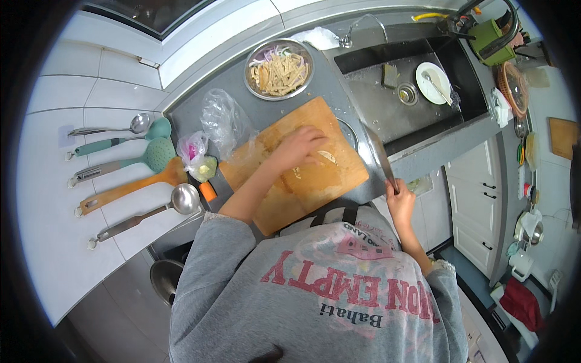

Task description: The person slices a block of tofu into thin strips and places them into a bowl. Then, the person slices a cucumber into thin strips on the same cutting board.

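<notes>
My left hand is over a wooden cutting board, fingers apart and slightly blurred, with nothing visible in it. Just right of its fingers a pale strip of food lies on the board, with small crumbs nearby. In my right hand is the handle of a kitchen knife; its broad blade points away from me, right of the board, beside the sink's edge. Behind the board stands a steel bowl holding cut tan strips and sliced purple onion.
Clear plastic bags and an orange carrot piece sit left of the board. Ladles and a wooden spatula hang on the left wall. The sink at right contains a white plate with a spoon, and a sponge.
</notes>
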The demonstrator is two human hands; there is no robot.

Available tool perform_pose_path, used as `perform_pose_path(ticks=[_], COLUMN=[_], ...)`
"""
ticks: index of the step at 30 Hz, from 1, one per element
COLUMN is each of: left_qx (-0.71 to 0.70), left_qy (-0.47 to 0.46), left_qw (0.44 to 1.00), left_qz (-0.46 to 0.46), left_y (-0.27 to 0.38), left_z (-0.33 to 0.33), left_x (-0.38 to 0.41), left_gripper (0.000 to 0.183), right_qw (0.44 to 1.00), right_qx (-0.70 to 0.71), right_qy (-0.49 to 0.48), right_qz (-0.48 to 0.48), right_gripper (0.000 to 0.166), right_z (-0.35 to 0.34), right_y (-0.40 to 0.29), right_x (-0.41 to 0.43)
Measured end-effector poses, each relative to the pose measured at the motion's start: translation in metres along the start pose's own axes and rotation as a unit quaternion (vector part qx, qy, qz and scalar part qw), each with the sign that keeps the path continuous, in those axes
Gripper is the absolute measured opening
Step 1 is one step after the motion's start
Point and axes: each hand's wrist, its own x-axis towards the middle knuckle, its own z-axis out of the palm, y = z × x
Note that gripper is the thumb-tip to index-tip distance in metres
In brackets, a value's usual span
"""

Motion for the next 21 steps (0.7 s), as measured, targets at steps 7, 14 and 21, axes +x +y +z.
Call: perform_pose_path(ticks=[7,14,21], left_qx=[-0.047,-0.023,0.0], left_qy=[-0.058,-0.108,-0.089], left_qw=[0.997,0.993,0.993], left_qz=[-0.024,-0.041,-0.078], left_y=[0.014,0.02,0.013], left_z=[0.016,0.027,0.023], left_x=[0.003,-0.003,-0.009], left_gripper=[0.046,0.028,0.022], right_qw=[0.999,0.999,0.998], right_qx=[0.02,0.02,0.044], right_qy=[0.002,0.005,0.0], right_qz=[0.042,0.04,0.051], right_gripper=[0.02,0.02,0.017], right_z=[-0.002,0.003,0.006], right_y=[0.0,0.011,0.012], right_x=[-0.001,-0.01,-0.014])
